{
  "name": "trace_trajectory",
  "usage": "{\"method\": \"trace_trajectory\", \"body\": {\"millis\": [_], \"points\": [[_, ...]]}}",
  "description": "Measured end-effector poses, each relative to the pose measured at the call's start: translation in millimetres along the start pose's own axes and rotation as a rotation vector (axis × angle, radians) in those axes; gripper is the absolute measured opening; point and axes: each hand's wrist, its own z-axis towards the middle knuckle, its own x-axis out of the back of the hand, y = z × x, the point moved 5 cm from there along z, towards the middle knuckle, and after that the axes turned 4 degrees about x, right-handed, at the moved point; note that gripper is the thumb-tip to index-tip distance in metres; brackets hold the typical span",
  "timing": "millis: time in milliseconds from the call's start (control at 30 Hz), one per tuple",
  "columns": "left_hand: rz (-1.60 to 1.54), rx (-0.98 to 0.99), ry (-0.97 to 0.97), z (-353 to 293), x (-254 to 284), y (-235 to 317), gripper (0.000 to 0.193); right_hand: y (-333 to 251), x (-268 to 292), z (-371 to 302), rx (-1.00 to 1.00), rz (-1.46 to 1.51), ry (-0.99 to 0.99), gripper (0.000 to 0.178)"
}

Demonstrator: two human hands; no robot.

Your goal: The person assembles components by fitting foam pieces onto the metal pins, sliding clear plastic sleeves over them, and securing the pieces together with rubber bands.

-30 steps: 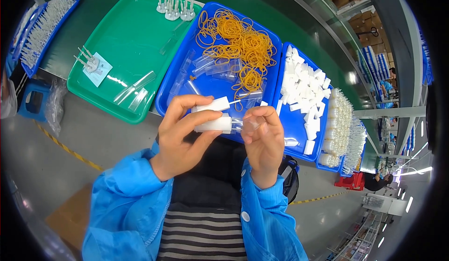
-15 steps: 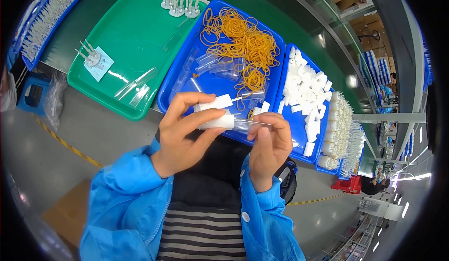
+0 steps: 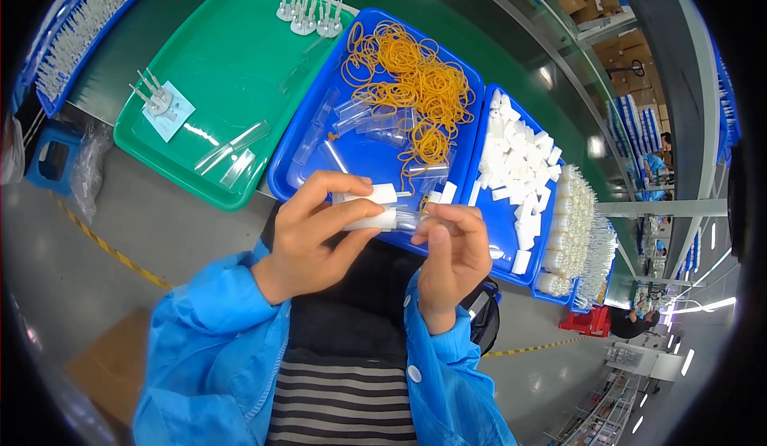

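Note:
My left hand [image 3: 302, 238] is closed around two white cylindrical pieces held side by side. From the upper white piece [image 3: 384, 193] a thin pale stem sticks out to the right. The lower white piece [image 3: 382, 220] meets a clear plastic tube [image 3: 407, 221], which my right hand [image 3: 449, 262] pinches between thumb and fingers. Fingers hide the tube's right end, and I cannot tell how far the two overlap. Both hands are over the near edge of a blue tray [image 3: 281, 162] with yellow rubber bands [image 3: 427, 78] and loose clear tubes [image 3: 387, 126].
To the left, a green tray [image 3: 216, 62] carries clear tubes [image 3: 234, 149] and stemmed white parts [image 3: 158, 101] on a paper slip. White cylinders [image 3: 511, 154] fill another blue tray at right, beside rows of white parts [image 3: 574, 226]. A blue stool [image 3: 54, 157] stands at far left.
My right hand has shifted slightly left, toward my left hand, and less of the clear tube shows between them. Both hands keep their hold.

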Motion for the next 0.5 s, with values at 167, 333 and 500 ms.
{"method": "trace_trajectory", "body": {"millis": [167, 333, 500], "points": [[0.038, -0.068, 0.027, 0, 2, -1, 0.025, -2, -4, 2, 0.016, -0.051, -0.04, 0.017], [0.014, -0.034, 0.034, -1, -2, 2, 0.033, 9, -7, 6, -0.049, 0.038, -0.019, 0.032], [0.051, -0.087, 0.029, -5, -9, -2, 0.041, 12, -22, 3, 0.094, -0.222, -0.036, 0.069]]}}
